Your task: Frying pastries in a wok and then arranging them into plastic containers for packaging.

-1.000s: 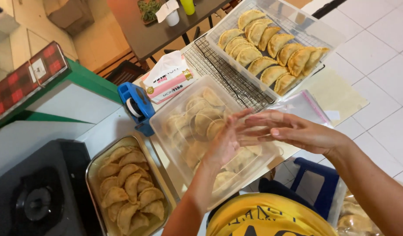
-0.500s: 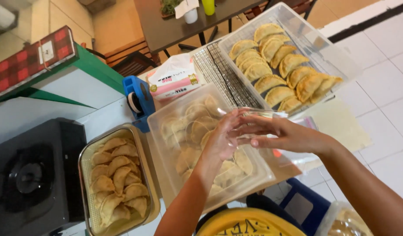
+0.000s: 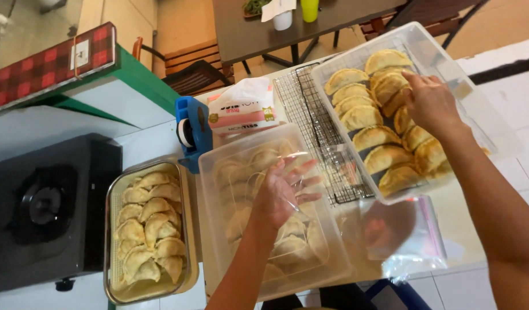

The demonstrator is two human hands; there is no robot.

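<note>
My left hand (image 3: 284,192) hovers over the lidded tub (image 3: 264,212) of pale pastries, fingers (image 3: 301,172) spread apart with a thin clear bag (image 3: 301,166) caught against them. My right hand (image 3: 431,103) reaches into the far tray (image 3: 425,46), fingers pinched together on a golden pastry (image 3: 399,100) at the middle of the row. A wire rack (image 3: 319,129) lies between tub and tray. More clear bags (image 3: 411,238) lie on the table (image 3: 152,140), near my right forearm.
</note>
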